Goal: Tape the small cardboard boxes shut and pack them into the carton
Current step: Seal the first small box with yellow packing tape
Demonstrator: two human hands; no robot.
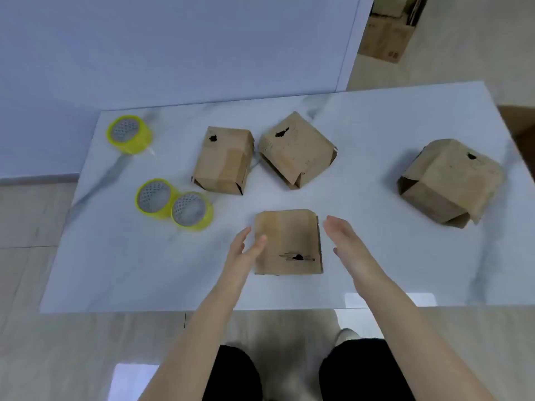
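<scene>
A small brown cardboard box [289, 241] with a torn dark hole in its top stands near the front edge of the white marble table [376, 256]. My left hand [246, 250] is at its left side, fingers straight, thumb over the box's top edge. My right hand [344, 241] hovers just right of the box with straight fingers, a small gap between them. Further back stand two more boxes, one at centre left [223, 160] and one tilted beside it [296, 150]. Another box [451, 182] sits at the far right.
Three yellow tape rolls lie on the left of the table: one at the back [129, 134] and a touching pair [156, 198] [192, 211] nearer. A brown carton edge [521, 123] shows beyond the table's right side. Stacked cartons [385, 39] stand on the floor behind.
</scene>
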